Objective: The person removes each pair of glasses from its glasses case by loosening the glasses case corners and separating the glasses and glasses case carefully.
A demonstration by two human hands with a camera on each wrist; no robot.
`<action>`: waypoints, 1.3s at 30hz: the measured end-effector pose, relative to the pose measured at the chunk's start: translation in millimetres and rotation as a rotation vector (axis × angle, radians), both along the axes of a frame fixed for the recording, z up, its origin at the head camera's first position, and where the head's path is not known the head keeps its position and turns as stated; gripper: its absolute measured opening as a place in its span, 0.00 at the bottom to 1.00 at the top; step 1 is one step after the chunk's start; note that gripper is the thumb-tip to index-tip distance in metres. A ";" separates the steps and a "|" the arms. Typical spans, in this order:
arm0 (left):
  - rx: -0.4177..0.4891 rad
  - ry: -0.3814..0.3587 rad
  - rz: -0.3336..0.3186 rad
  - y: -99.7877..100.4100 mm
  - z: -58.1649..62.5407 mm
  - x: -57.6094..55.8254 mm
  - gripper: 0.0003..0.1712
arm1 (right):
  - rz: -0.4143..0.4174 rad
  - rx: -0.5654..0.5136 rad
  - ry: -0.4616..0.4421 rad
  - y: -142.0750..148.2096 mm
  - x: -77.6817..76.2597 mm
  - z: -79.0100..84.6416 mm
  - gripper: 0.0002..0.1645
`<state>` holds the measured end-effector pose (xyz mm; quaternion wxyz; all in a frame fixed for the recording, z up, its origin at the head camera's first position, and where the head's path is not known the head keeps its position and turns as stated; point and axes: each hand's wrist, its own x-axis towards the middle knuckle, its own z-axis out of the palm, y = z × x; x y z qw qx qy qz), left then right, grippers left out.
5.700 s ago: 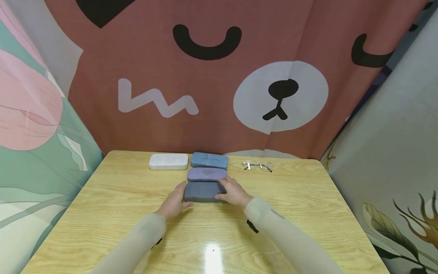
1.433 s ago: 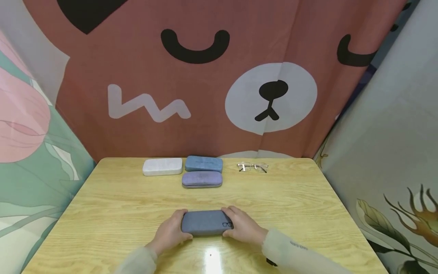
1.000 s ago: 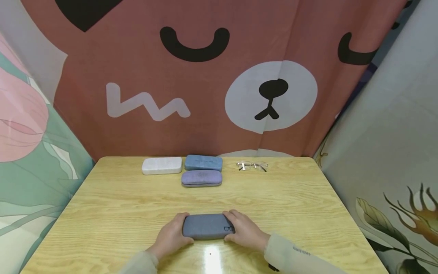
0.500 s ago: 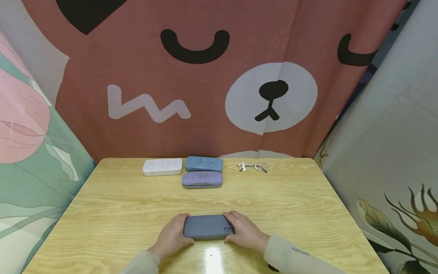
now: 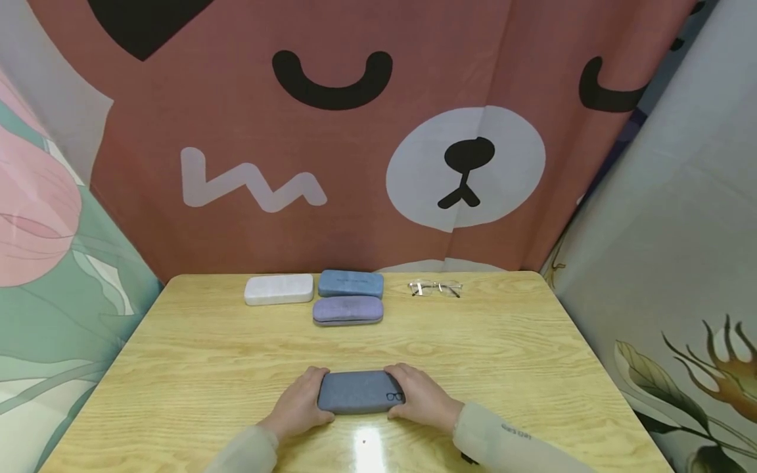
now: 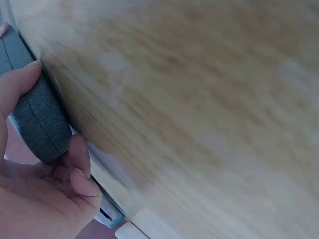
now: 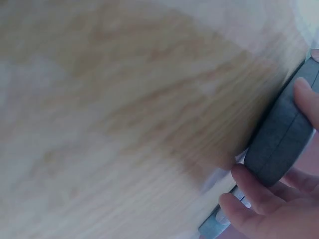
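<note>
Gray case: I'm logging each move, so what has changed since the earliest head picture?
The gray case moved nearer, away from the purple case; the left hand and right hand grip its ends. The purple case, white case, blue case and glasses stayed put.

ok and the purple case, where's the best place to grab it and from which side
Grip the purple case by its two short ends, probably best coming from the front: it lies flat, long side across the table, with the blue case close behind it and both rounded ends uncovered.
</note>
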<state>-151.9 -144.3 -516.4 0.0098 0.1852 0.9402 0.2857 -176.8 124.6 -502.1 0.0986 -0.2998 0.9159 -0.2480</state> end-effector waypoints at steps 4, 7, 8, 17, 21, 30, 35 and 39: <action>0.016 -0.045 -0.007 -0.7 -1.6 -1.0 0.41 | 0.004 0.016 -0.010 -0.5 -1.8 0.1 0.46; 0.026 -0.062 -0.010 -1.3 -3.9 -1.1 0.40 | 0.015 0.013 0.002 0.2 -2.1 -0.2 0.46; 0.026 -0.057 -0.011 -1.6 -4.8 -1.1 0.40 | 0.020 0.009 0.006 0.5 -2.2 0.2 0.45; 0.055 -0.054 -0.028 -3.5 -9.6 -2.8 0.41 | 0.038 -0.015 0.018 2.9 -8.4 2.5 0.43; 0.070 -0.070 -0.028 -3.0 -9.4 -4.4 0.42 | 0.024 -0.036 -0.023 4.8 -13.9 2.8 0.42; 0.140 -0.149 0.041 -2.7 -5.9 -4.3 0.44 | 0.033 -0.065 -0.128 3.9 -26.4 8.3 0.42; 0.127 -0.144 0.044 -4.2 -6.2 -4.2 0.44 | 0.037 -0.089 -0.183 1.5 -29.6 13.4 0.40; 0.124 -0.134 0.032 -5.6 -7.4 -4.1 0.44 | 0.017 -0.121 -0.236 0.2 -31.6 15.5 0.38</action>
